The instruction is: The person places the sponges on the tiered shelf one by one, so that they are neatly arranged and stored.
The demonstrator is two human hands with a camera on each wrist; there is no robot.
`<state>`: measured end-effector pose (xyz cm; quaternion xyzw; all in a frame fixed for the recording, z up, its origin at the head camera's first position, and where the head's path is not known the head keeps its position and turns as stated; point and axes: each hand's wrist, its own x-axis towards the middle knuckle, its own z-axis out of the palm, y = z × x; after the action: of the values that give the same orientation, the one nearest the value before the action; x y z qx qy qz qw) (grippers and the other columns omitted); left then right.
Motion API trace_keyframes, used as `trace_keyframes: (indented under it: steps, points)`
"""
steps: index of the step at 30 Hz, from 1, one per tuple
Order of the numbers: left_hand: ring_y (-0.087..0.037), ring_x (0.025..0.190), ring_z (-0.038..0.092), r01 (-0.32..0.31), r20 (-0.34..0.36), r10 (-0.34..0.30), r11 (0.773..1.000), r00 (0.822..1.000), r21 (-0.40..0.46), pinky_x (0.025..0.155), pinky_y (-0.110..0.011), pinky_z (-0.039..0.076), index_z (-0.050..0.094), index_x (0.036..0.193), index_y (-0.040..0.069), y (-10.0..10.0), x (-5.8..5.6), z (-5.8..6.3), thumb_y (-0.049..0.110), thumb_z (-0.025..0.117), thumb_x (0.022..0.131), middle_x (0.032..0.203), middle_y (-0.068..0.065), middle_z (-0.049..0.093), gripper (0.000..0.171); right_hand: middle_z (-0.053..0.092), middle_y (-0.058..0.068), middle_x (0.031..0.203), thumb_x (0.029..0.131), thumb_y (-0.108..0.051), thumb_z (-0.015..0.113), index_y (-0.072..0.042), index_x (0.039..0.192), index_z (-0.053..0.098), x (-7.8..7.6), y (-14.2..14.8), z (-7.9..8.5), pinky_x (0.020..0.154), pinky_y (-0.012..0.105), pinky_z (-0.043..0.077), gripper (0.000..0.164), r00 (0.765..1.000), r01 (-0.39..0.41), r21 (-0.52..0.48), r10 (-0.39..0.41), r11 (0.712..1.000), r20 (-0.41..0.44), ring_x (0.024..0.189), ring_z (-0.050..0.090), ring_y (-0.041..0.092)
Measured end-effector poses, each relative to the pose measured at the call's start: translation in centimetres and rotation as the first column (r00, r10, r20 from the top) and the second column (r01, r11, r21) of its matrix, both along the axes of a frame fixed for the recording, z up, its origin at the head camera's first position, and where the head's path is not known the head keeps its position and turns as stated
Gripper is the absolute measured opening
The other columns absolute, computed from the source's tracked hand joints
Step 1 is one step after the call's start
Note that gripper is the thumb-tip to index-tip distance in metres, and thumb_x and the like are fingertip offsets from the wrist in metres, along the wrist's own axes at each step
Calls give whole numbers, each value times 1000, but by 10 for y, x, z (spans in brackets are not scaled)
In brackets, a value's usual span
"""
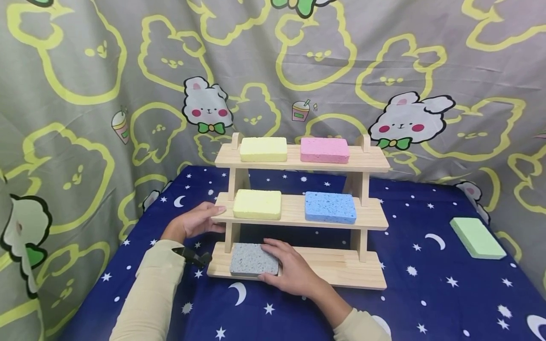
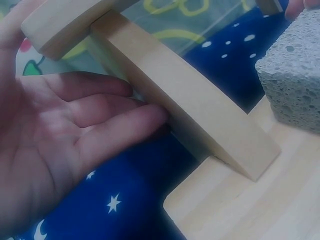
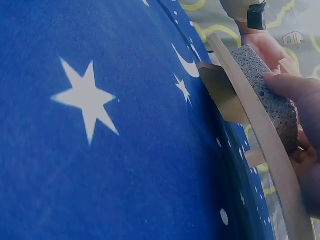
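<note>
A three-tier wooden shelf [image 1: 332, 269] stands on the dark blue cloth. My left hand [image 1: 198, 220] grips the left end of its middle board, thumb on top. Below that board, its fingers [image 2: 120, 125] lie against the wooden upright [image 2: 185, 95] in the left wrist view. On the bottom board, at the left, lies a speckled grey sponge [image 1: 252, 259]. My right hand [image 1: 294, 270] holds this sponge by its right end, thumb at the front edge and fingers at the back. The right wrist view shows the thumb [image 3: 290, 85] pressed on the grey sponge [image 3: 265, 95].
A yellow sponge [image 1: 263, 149] and a pink sponge [image 1: 325, 150] sit on the top board. Another yellow sponge [image 1: 257, 204] and a blue sponge [image 1: 330, 207] lie on the middle one. A green sponge [image 1: 477, 238] rests on the cloth at the right. Patterned curtain [image 1: 256, 61] hangs behind.
</note>
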<state>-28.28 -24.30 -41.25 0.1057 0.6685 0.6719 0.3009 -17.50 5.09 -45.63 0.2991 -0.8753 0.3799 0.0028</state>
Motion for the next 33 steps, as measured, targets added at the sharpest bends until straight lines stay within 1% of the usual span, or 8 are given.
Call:
trace_keyframes:
  steps: [8, 12, 15, 17, 20, 23, 29, 33]
  points:
    - [-25, 100, 60, 3, 1, -3, 1000, 1000, -2, 86, -43, 51, 45, 120, -9, -1, 1, 1, 28, 55, 94, 102, -8, 64, 47, 38, 7, 148, 76, -41, 74, -15, 136, 51, 0, 2, 1, 103, 47, 37, 69, 999, -35, 20, 35, 999, -18, 135, 35, 25]
    - [-24, 100, 61, 5, -2, -5, 1000, 1000, -10, 86, -42, 51, 46, 119, -9, -2, -1, -2, 26, 50, 96, 102, -8, 65, 42, 36, 7, 149, 77, -42, 74, -16, 137, 49, 1, 7, 2, 104, 48, 36, 69, 999, -38, -7, 38, 999, 18, 135, 35, 25]
    - [-23, 99, 62, 1, -4, -1, 1000, 1000, -11, 86, -42, 51, 49, 117, -7, -1, -1, -4, 24, 48, 97, 102, -7, 65, 37, 35, 5, 150, 78, -42, 74, -14, 137, 49, 1, 12, 4, 104, 49, 35, 70, 998, -35, -38, 37, 999, 54, 135, 37, 26]
    - [-23, 99, 62, 3, -6, -3, 1000, 1000, -7, 85, -41, 51, 51, 115, -5, -1, -1, -3, 24, 48, 97, 101, -7, 66, 34, 35, 7, 149, 78, -42, 74, -12, 137, 48, 2, 16, 5, 104, 50, 35, 71, 997, -29, -58, 33, 998, 71, 134, 37, 27]
    - [-24, 99, 62, 3, -4, -3, 1000, 1000, -2, 85, -41, 51, 53, 112, -3, 0, 0, -2, 24, 48, 97, 101, -7, 66, 31, 38, 8, 148, 78, -42, 74, -10, 137, 48, 5, 25, 5, 104, 51, 34, 72, 997, -11, -87, 18, 996, 77, 134, 38, 28]
    - [-25, 100, 61, 2, 2, -2, 1000, 1000, 3, 86, -42, 51, 54, 110, -1, -1, 0, -2, 23, 48, 97, 101, -7, 66, 28, 41, 9, 145, 78, -43, 74, -10, 137, 49, 9, 35, 4, 104, 50, 35, 72, 998, 16, -113, -9, 993, 69, 133, 40, 27]
    - [-22, 100, 61, 2, -2, -2, 1000, 1000, 4, 85, -41, 51, 48, 119, -4, -1, 0, -2, 24, 48, 97, 102, -6, 66, 36, 45, 6, 143, 81, -45, 70, -15, 137, 48, 15, 55, 3, 104, 48, 36, 68, 998, 61, -113, -59, 992, 19, 131, 42, 25]
    - [-23, 100, 62, 12, 5, -12, 1000, 1000, 8, 86, -42, 51, 47, 121, -6, -1, 0, -2, 24, 48, 97, 102, -6, 66, 38, 47, 4, 141, 81, -43, 70, -17, 137, 48, 19, 69, 2, 103, 47, 37, 66, 995, 104, -112, -104, 988, 11, 130, 44, 24]
